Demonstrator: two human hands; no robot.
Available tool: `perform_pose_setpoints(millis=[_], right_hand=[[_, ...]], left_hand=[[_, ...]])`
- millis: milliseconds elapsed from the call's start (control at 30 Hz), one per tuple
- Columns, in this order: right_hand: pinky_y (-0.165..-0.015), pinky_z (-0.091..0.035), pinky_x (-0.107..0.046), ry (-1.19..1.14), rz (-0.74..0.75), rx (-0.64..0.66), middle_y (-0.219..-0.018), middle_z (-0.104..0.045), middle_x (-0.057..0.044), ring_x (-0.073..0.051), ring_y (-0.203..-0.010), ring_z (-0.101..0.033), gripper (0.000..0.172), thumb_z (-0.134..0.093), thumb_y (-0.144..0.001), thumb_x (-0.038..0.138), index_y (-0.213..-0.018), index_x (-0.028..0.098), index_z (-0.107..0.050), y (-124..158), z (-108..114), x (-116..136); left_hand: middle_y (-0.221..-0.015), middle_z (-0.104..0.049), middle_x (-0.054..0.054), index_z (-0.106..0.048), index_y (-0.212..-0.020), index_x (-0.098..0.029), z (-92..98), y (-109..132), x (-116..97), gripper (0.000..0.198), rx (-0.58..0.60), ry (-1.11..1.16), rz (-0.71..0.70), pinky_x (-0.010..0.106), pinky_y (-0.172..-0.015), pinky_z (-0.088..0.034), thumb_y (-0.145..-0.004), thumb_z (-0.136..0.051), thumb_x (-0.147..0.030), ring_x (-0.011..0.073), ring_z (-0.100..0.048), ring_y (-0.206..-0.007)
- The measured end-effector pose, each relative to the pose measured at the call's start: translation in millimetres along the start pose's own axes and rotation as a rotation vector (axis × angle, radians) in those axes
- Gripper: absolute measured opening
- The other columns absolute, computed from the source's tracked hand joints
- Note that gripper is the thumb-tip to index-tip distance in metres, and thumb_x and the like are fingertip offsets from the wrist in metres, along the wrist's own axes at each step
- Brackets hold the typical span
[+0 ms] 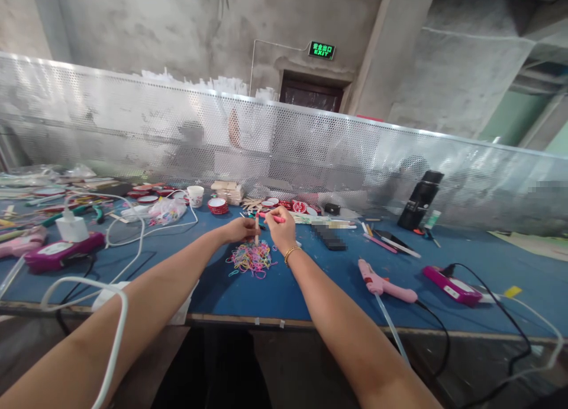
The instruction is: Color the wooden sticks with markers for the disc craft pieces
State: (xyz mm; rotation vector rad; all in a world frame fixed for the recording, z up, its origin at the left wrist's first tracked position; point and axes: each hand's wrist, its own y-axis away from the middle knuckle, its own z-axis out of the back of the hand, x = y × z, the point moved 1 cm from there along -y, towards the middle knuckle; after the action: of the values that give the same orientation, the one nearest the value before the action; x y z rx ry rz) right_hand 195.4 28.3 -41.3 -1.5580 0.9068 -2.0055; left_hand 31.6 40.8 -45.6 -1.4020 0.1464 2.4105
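Note:
My left hand (242, 230) is closed around a pale flat wooden stick (257, 234), held upright over the blue table. In my right hand (282, 226) is a pink-red marker pen (276, 218), gripped between thumb and fingers. The pen's tip end meets or nearly meets the upper part of the stick; the exact contact is too small to tell. Just below both hands lies a loose heap of multicoloured cord loops (252, 260). A gold chain bracelet (291, 253) circles my right wrist.
A pink glue gun (384, 283) and a purple power strip (452, 286) lie to the right, trailing cables. Another purple power strip (64, 252) sits left. A paper cup (195, 196), red-rimmed tins (217, 206), a black bottle (420, 200) and a perforated metal panel (310, 142) stand behind.

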Motion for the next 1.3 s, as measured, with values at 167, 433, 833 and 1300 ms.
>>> perform_pose_setpoints(millis=[167,433,833,1300], right_hand=[[-0.069,-0.045,-0.027,-0.006,-0.01,0.023,-0.068,-0.062,0.002,-0.016,-0.067,-0.058,0.012,-0.051,-0.079,0.032,-0.07,0.023,-0.053,-0.4,-1.6,-2.3],[-0.07,-0.046,-0.027,-0.024,0.0,0.007,-0.069,-0.062,0.002,-0.016,-0.069,-0.06,0.013,-0.052,-0.079,0.033,-0.071,0.023,-0.053,-0.6,-2.9,-4.3],[-0.069,-0.045,-0.026,-0.019,-0.001,0.02,-0.069,-0.061,0.002,-0.016,-0.068,-0.059,0.014,-0.052,-0.08,0.033,-0.071,0.023,-0.053,-0.3,-2.4,-2.3],[-0.071,-0.045,-0.027,-0.015,0.002,-0.001,-0.07,-0.062,0.002,-0.016,-0.07,-0.059,0.014,-0.051,-0.08,0.035,-0.073,0.023,-0.053,-0.7,-2.9,-4.7]], left_hand=[[-0.059,-0.057,-0.002,-0.058,-0.074,-0.014,-0.2,0.7,-0.5,0.047,-0.001,0.01,-0.004,0.019,-0.046,-0.033,-0.06,-0.075,-0.056,0.0083,-0.052,-0.052],[-0.059,-0.057,-0.003,-0.058,-0.073,-0.015,-0.2,2.9,-2.4,0.046,-0.005,0.008,0.008,0.019,-0.045,-0.033,-0.06,-0.076,-0.055,0.0076,-0.051,-0.051],[-0.058,-0.058,-0.002,-0.059,-0.074,-0.015,0.1,3.3,-3.7,0.045,-0.012,-0.002,0.012,0.019,-0.045,-0.033,-0.06,-0.075,-0.055,0.0075,-0.05,-0.049],[-0.061,-0.058,-0.001,-0.058,-0.074,-0.015,1.0,1.1,-0.3,0.049,0.003,-0.016,0.001,0.019,-0.046,-0.034,-0.06,-0.073,-0.059,0.0083,-0.051,-0.052]])
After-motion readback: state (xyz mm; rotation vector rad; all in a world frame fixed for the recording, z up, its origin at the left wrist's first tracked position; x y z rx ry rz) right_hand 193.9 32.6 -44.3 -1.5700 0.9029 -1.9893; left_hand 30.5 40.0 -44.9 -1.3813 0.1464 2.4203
